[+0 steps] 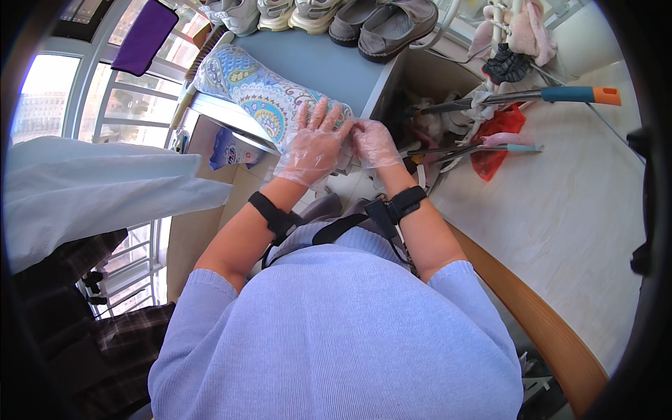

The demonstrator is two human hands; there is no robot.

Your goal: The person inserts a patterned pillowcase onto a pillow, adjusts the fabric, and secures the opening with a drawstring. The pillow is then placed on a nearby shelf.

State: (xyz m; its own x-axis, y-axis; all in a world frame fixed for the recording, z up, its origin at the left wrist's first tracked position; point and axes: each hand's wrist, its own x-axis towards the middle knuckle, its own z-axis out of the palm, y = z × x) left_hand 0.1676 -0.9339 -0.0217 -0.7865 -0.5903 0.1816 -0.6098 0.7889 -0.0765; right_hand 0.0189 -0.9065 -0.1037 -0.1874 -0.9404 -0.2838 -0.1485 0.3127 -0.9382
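A long patterned pillow [262, 100] with blue, white and yellow paisley print lies slantwise along the near edge of a blue-grey cabinet top [310, 63]. My left hand [315, 142], in a clear plastic disposable glove, rests on the pillow's near right end with its fingers spread. Gloved in the same way, my right hand [374, 142] has its fingers closed at the pillow's end corner, close beside my left thumb. What lies between the right fingertips is mostly hidden. A black strap band sits around each forearm.
Sneakers [315, 13] and grey slip-on shoes [394, 29] line the cabinet's back. Behind the pillow's left end stands a bristle brush [207, 50]. At right are long-handled tools [525, 97] and a red plastic bag [491, 147]. Clothes [105, 189] hang at left by the window.
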